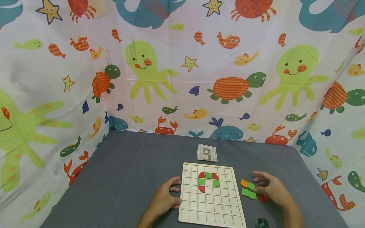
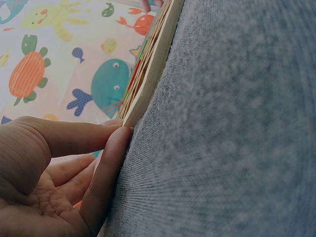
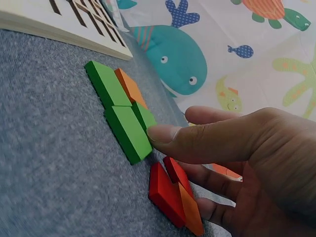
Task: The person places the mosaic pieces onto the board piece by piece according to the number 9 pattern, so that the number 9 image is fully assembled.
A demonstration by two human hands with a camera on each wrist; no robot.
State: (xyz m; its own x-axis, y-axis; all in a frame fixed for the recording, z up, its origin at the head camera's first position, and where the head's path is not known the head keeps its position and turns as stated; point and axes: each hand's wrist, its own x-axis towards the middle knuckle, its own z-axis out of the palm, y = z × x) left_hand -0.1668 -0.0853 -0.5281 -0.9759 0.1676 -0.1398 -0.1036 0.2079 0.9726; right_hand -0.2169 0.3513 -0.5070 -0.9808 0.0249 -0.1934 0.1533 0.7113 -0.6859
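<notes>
A pale wooden grid board [image 1: 212, 207] lies on the table. Green squares [image 1: 216, 183] and red rounded pieces [image 1: 201, 189] sit in its upper cells. My left hand [image 1: 163, 198] touches the board's left edge with thumb and fingertips, also seen at the board's rim [image 2: 143, 98] in the left wrist view. On the right, my right hand [image 1: 272, 188] hovers low over loose tiles, its thumb extended by the green tiles [image 3: 129, 131]. Below its thumb are red tiles [image 3: 165, 195] and an orange tile [image 3: 190, 210], close to the other fingertips. Another orange tile [image 1: 244, 183] lies beside the greens.
A small card [image 1: 207, 152] printed with a coloured grid pattern lies behind the board. A dark object [image 1: 262, 223] sits at the front edge, right of the board. The grey tabletop [image 1: 128, 164] is bordered by a sea-animal curtain [image 1: 171, 79] at the back and sides.
</notes>
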